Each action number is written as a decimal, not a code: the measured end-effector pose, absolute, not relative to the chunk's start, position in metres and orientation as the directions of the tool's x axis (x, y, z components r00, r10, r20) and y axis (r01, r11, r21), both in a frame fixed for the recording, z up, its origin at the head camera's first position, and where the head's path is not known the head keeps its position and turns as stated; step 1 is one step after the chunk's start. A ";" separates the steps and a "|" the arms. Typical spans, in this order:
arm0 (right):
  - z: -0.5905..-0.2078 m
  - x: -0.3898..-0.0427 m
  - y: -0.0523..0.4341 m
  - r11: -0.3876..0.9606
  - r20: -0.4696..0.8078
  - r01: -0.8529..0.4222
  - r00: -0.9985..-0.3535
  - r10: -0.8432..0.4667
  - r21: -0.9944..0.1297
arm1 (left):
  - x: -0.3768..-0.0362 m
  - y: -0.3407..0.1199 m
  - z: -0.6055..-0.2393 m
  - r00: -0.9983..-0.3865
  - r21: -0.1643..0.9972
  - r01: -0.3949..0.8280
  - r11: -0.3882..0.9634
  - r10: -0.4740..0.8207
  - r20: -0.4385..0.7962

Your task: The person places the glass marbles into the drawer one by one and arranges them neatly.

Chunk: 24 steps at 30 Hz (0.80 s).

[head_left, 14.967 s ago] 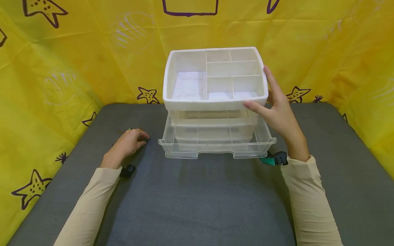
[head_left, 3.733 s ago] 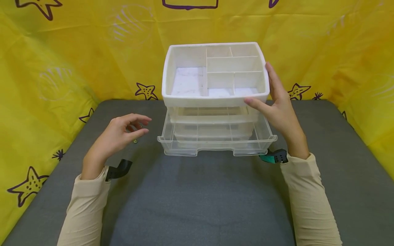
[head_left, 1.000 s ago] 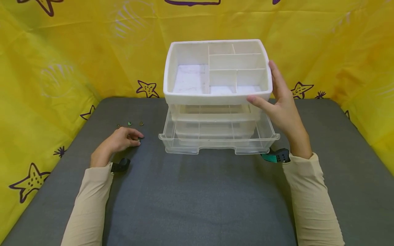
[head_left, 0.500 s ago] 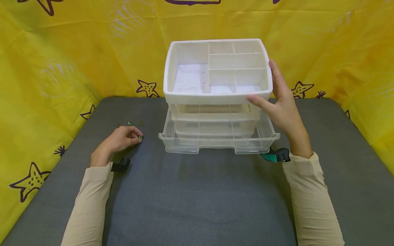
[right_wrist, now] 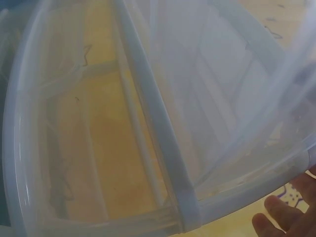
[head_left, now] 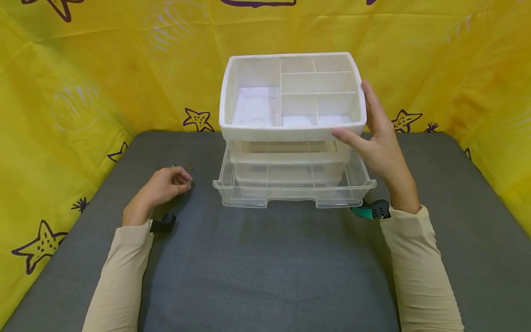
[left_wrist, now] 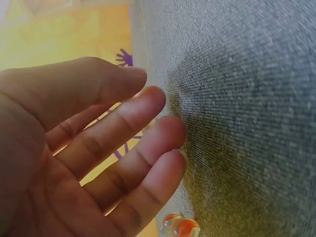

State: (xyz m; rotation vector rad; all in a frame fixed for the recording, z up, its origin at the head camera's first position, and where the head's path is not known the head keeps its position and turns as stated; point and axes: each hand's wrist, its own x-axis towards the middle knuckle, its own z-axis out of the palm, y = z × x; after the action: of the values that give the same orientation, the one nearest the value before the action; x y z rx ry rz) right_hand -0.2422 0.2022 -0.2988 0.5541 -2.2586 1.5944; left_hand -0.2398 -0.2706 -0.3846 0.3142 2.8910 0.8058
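Near the table's left side, my left hand (head_left: 163,186) pinches a small green marble (head_left: 189,183) between thumb and fingertips, low over the cloth. In the left wrist view the other fingers (left_wrist: 163,175) curve loosely and the marble is hidden. Just beyond the hand lie more marbles (head_left: 190,166); one glassy marble (left_wrist: 185,228) with orange inside shows in the left wrist view. My right hand (head_left: 379,143) grips the right front corner of a white drawer organizer (head_left: 290,133), thumb on the front rim, fingers along the side. Its clear bottom drawer (head_left: 292,196) stands pulled out.
The organizer's top tray (head_left: 253,103) has one large and several small compartments. Dividers split the clear drawer, as the right wrist view shows. A dark grey cloth covers the table (head_left: 265,263). Behind it hangs a yellow curtain (head_left: 145,69) with drawn starfish.
My left hand was raised with parted fingers a few seconds ago, then lowered to the table. It now has the green marble and has shifted slightly away from me. The right hand keeps its grip.
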 end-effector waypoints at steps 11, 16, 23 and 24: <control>-0.299 -0.242 0.202 0.303 0.467 -0.481 -0.876 -0.123 -0.823 | -0.238 -0.265 -0.380 -0.982 0.530 0.167 0.831 0.189 0.013; -0.299 -0.242 0.202 0.299 0.467 -0.482 -0.875 -0.124 -0.823 | -0.237 -0.261 -0.377 -0.981 0.545 0.180 0.819 0.190 0.039; -0.299 -0.242 0.201 0.299 0.467 -0.481 -0.876 -0.122 -0.824 | -0.234 -0.255 -0.370 -0.980 0.546 0.193 0.815 0.186 0.069; -0.299 -0.242 0.201 0.297 0.468 -0.482 -0.875 -0.123 -0.824 | -0.234 -0.254 -0.369 -0.980 0.544 0.194 0.816 0.185 0.072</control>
State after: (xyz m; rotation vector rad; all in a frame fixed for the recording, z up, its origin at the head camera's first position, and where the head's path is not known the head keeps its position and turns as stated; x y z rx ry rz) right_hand -0.2418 0.2013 -0.2993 0.5470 -2.2549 1.6028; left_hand -0.2337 -0.2544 -0.3693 0.3137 3.0095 0.9040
